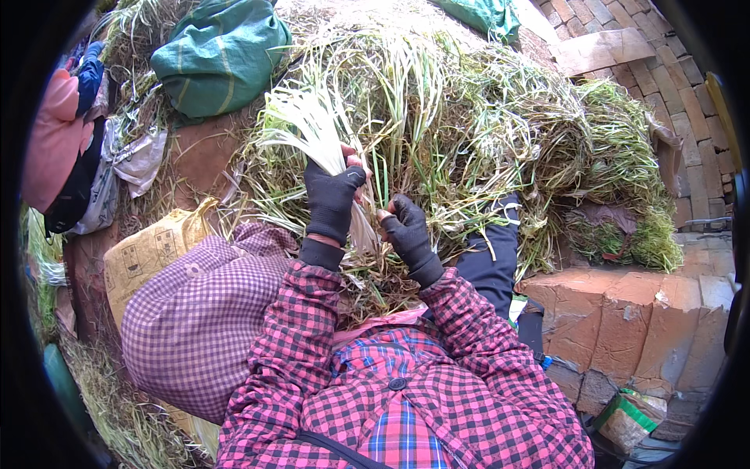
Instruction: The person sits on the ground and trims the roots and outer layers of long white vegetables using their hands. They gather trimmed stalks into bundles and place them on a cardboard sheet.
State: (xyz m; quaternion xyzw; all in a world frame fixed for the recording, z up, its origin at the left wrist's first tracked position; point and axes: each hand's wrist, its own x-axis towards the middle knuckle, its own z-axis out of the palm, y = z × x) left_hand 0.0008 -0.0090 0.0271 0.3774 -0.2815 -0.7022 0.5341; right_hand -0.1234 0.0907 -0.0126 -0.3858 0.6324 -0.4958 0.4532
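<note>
A bundle of long pale allium-like stalks fans out above my left hand, which is closed around it. Papery whitish ends of the bundle hang below that fist, toward my lap. Just right of these ends is my right hand, its fingers curled and the thumb close to the index finger. Whether a thin strand lies between them cannot be made out. Both hands wear black gloves with bare fingertips. Before me spreads a heap of green and straw-coloured stalks, some roots showing among them.
A green woven sack stands at the upper left. Beside my left arm are a yellow printed bag and a purple gingham cloth. A person in pink is at the far left. Brick paving and a brick ledge lie right.
</note>
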